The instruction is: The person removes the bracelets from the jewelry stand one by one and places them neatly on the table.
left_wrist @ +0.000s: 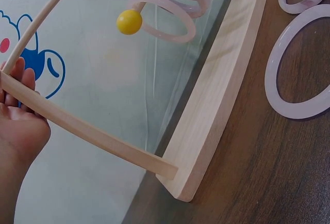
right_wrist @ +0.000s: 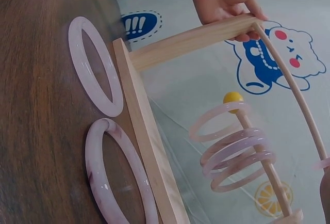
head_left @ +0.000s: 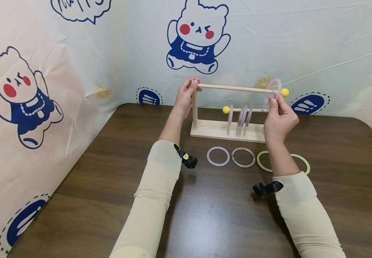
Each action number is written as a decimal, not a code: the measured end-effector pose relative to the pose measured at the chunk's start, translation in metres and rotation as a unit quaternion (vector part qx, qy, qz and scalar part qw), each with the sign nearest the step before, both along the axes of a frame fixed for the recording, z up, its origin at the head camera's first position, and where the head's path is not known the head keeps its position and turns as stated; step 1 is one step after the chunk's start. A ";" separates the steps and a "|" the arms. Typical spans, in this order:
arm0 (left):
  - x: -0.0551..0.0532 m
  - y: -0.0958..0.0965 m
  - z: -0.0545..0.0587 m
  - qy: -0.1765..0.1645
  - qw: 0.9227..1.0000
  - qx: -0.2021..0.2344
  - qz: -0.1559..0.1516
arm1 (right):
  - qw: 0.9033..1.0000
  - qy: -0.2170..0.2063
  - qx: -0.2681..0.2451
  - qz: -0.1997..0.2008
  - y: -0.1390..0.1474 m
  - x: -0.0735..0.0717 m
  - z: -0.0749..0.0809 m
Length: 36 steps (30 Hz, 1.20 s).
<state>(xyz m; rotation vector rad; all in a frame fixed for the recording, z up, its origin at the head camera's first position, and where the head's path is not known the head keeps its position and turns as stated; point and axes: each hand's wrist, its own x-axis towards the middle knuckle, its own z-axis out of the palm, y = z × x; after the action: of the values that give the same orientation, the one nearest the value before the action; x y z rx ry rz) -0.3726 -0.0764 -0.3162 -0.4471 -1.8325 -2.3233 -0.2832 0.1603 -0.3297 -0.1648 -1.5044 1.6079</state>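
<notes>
A wooden bangle stand [head_left: 211, 129] has two rods tipped with yellow balls. My left hand [head_left: 184, 98] grips the top of its left post, thumb in front. At the upper rod's right end, my right hand [head_left: 280, 123] pinches a pale pink bangle [head_left: 280, 86] between thumb and fingers. The bangle is beside the yellow ball [head_left: 284, 92], and the rod seems to pass through it. Several pink and lilac bangles [right_wrist: 232, 152] hang on the lower rod, beyond its yellow ball [left_wrist: 129, 22]. The right post is hidden behind my right hand.
On the brown table [head_left: 218, 208] before the stand lie a lilac bangle [head_left: 208, 156] and a mottled pinkish bangle [head_left: 232, 157]. Yellow-green bangles [head_left: 302, 157] lie partly behind my right forearm. A cartoon-printed cloth [head_left: 134, 71] hangs behind and left of the table.
</notes>
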 end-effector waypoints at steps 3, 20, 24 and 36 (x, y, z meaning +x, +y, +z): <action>0.000 0.000 0.000 0.005 1.000 -0.001 -0.001 | 1.000 0.001 -0.003 -0.002 -0.005 0.008 0.007; 0.001 0.001 0.001 0.002 1.000 0.004 -0.001 | 1.000 0.007 -0.007 -0.024 0.003 0.013 0.019; 0.001 0.001 0.001 0.003 1.000 0.006 -0.002 | 1.000 0.003 -0.005 -0.026 0.004 0.013 0.019; 0.000 0.001 0.001 -0.003 1.000 0.005 -0.002 | 0.999 -0.005 -0.025 -0.030 0.021 -0.004 0.000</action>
<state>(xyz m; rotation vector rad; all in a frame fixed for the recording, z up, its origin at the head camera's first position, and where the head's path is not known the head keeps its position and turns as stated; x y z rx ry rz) -0.3728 -0.0756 -0.3154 -0.4447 -1.8236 -2.3378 -0.2876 0.1810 -0.3292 -0.2445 -1.4534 1.5999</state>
